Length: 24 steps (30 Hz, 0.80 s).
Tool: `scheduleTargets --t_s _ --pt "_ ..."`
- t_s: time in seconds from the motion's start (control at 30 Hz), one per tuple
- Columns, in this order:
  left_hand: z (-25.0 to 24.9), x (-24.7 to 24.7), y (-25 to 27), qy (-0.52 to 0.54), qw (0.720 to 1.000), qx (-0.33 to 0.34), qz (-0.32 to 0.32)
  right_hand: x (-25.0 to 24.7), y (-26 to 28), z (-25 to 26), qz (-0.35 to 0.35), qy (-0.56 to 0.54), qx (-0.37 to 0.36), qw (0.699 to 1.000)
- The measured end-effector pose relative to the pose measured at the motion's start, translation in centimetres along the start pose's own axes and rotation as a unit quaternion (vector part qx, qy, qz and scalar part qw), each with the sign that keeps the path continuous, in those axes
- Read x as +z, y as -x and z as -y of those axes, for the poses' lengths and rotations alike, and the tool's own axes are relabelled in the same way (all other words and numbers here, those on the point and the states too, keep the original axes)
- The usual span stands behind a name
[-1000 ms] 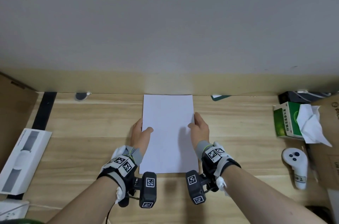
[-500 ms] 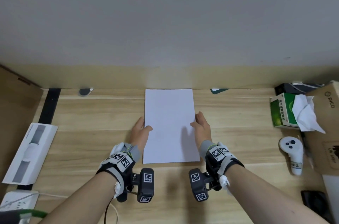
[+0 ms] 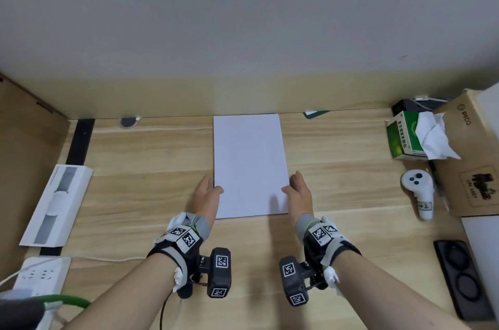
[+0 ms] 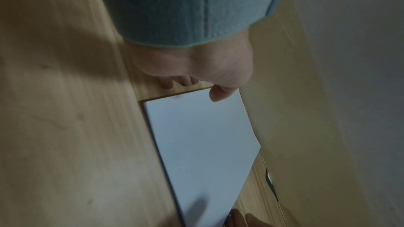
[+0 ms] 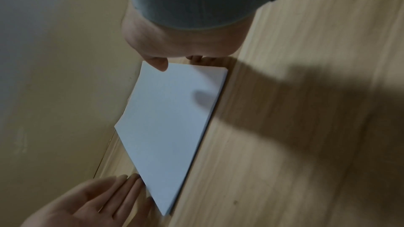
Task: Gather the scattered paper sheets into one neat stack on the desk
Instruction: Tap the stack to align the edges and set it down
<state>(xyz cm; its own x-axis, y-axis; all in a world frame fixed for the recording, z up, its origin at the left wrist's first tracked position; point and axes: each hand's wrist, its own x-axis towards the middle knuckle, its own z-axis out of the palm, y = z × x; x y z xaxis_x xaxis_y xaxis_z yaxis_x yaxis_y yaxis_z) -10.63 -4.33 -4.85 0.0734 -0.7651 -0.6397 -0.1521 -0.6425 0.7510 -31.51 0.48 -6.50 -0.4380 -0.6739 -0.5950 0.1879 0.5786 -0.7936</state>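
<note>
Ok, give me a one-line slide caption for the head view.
Both hands, left hand and right hand, flank a squared paper stack on the wooden desk.

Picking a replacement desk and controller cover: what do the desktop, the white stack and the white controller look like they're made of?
Desktop: light wood-grain, probably laminate; matte, with very regular plank lines. White stack: plain paper, matte, thin layered edges showing in the right wrist view. White controller: likely moulded plastic, smooth, slightly glossy, with dark buttons.

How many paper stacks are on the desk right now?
1: the paper stack lies mid-desk against the back wall, between the left hand and right hand. No loose sheets visible.
</note>
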Motion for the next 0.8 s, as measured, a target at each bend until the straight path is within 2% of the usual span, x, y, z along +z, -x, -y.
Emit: scheduleTargets --t_s 0.13,0.23,0.33,0.4,0.47,0.57,0.7,0.8 --pt "1.4 -0.6 2.0 -0.005 1.0 -0.003 -0.007 -0.9 2.0 -1.0 0.004 -0.015 0.007 1.0" --pt "2.3 -0.5 2.9 -0.024 0.998 0.048 0.041 -1.2 2.6 -1.5 0.021 -0.017 0.012 1.0" --pt "2.8 -0.2 2.6 -0.117 0.984 0.121 0.054 -1.4 2.7 -1.3 0.032 -0.002 0.01 0.999" --pt "3.0 -0.4 2.1 -0.222 0.959 0.17 0.041 -1.6 2.4 -1.8 0.039 0.043 -0.011 0.998" --pt "3.7 -0.9 1.3 -0.323 0.928 0.183 0.029 -1.6 2.6 -1.9 0.059 0.163 -0.051 0.983" --pt "5.0 -1.4 -0.5 -0.404 0.89 0.212 0.025 -2.0 2.5 -2.0 0.068 0.347 -0.128 0.927" --pt "4.5 -1.8 -1.8 -0.421 0.879 0.221 0.03 -2.4 1.1 -1.6 0.081 0.4 -0.17 0.897" --pt "4.2 -1.6 -1.7 -0.445 0.871 0.206 0.03 -1.9 0.9 -1.3 0.078 0.387 -0.155 0.906"
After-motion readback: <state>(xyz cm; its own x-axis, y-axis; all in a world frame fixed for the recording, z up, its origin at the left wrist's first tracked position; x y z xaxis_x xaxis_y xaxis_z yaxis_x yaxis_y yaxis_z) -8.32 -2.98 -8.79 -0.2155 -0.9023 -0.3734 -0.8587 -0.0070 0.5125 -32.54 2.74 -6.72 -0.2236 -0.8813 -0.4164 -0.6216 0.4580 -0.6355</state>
